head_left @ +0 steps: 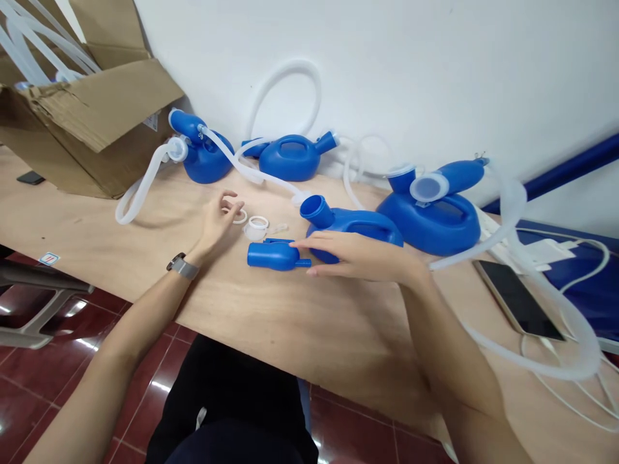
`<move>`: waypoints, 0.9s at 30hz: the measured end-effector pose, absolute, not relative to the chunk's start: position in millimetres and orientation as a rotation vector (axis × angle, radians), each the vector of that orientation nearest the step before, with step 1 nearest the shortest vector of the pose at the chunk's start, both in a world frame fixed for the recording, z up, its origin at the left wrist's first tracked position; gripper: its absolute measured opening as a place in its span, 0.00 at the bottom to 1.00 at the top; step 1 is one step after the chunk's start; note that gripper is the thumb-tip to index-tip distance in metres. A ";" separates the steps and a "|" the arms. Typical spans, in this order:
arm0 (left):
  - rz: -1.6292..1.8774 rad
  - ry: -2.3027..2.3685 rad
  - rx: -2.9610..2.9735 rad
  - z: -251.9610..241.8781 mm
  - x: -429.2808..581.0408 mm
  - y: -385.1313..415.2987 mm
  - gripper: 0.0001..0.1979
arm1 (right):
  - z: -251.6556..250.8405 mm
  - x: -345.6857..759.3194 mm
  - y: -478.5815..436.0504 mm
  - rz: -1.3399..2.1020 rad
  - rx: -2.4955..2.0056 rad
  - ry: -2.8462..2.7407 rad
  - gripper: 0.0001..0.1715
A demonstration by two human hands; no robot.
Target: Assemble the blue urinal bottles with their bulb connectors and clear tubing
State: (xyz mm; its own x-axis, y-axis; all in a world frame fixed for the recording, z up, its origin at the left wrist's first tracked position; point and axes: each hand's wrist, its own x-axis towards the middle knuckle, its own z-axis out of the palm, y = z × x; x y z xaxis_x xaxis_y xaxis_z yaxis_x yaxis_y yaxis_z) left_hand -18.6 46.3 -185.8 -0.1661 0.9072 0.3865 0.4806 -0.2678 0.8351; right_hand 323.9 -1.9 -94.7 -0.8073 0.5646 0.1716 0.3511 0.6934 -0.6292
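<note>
My left hand, with a watch on its wrist, rests on the wooden table; its loosely curled fingers are apart and touch a small white ring. A white threaded cap lies just right of it. My right hand lies flat, fingers stretched out, against an open-necked blue plastic bottle. Its fingertips nearly reach a loose blue spout piece lying on the table between both hands.
Three more blue bottles with white hoses stand along the wall: left, middle, right. A cardboard box of hoses sits at the left. A phone, a white hose loop and cables lie at the right.
</note>
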 end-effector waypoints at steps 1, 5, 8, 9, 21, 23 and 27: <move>1.361 1.656 1.758 -187.1 -19.1 45.5 0.17 | -104.0 315.3 -1.1 0.829 -0.688 -2.598 0.33; 1.042 1.734 2.198 -197.4 -23.3 45.6 0.20 | -142.7 281.3 1.3 0.652 -0.819 -2.745 0.50; 0.741 1.646 2.412 -207.7 -26.8 49.7 0.20 | -162.4 268.5 3.5 0.574 -0.939 -2.710 0.48; 0.668 1.603 2.437 -210.4 -28.0 51.5 0.20 | -166.2 268.2 3.8 0.561 -0.951 -2.663 0.46; 0.423 1.398 2.546 -207.7 -61.8 68.5 0.26 | -219.3 308.5 -40.8 0.972 -1.018 -1.712 0.51; 0.415 1.410 2.526 -205.5 -68.1 68.1 0.28 | -225.6 308.8 -38.8 0.993 -1.013 -1.630 0.51; 0.783 1.520 2.368 -191.3 -64.7 60.1 0.29 | -230.0 310.9 -31.6 1.061 -0.999 -1.563 0.51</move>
